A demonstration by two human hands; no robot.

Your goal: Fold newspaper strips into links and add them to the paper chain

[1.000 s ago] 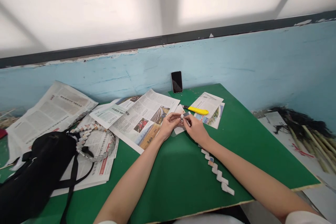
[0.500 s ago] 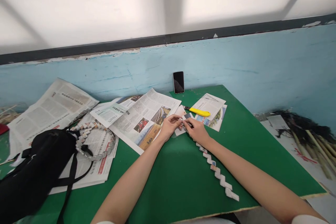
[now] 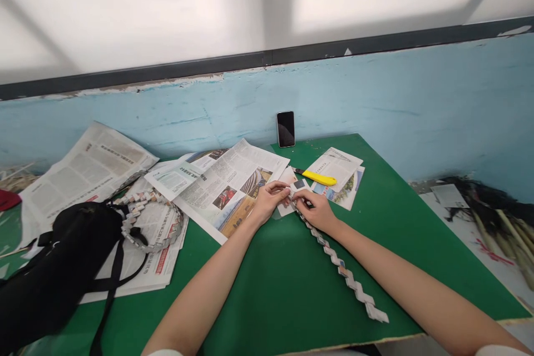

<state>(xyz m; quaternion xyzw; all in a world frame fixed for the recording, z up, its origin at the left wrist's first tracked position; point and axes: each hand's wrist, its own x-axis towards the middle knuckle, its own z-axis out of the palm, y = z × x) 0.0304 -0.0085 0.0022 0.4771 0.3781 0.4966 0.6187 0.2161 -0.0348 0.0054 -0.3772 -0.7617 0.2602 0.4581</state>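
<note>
A zigzag chain of folded paper (image 3: 349,278) runs from between my hands down across the green table toward its front edge. My left hand (image 3: 270,200) pinches at the chain's far end, thumb and forefinger together. Close beside it, my right hand (image 3: 316,210) has its fingers closed on the same end. The fingertips hide the exact fold they hold. Small cut pieces of paper (image 3: 285,209) lie under and behind the fingers. Just beyond my right hand, a yellow utility knife (image 3: 319,177) rests by some cut newspaper sheets (image 3: 340,166).
A phone (image 3: 286,129) leans upright against the blue wall. Newspapers (image 3: 233,189) spread left of my hands. Further left are a black bag (image 3: 70,256) and a looped folded-paper chain (image 3: 156,245). Sticks (image 3: 507,233) lie right of the green table (image 3: 417,245).
My hands stay together at the chain's end with small finger shifts. The hanging part of the chain has swung slightly right and twisted. The whole view has shifted a little.
</note>
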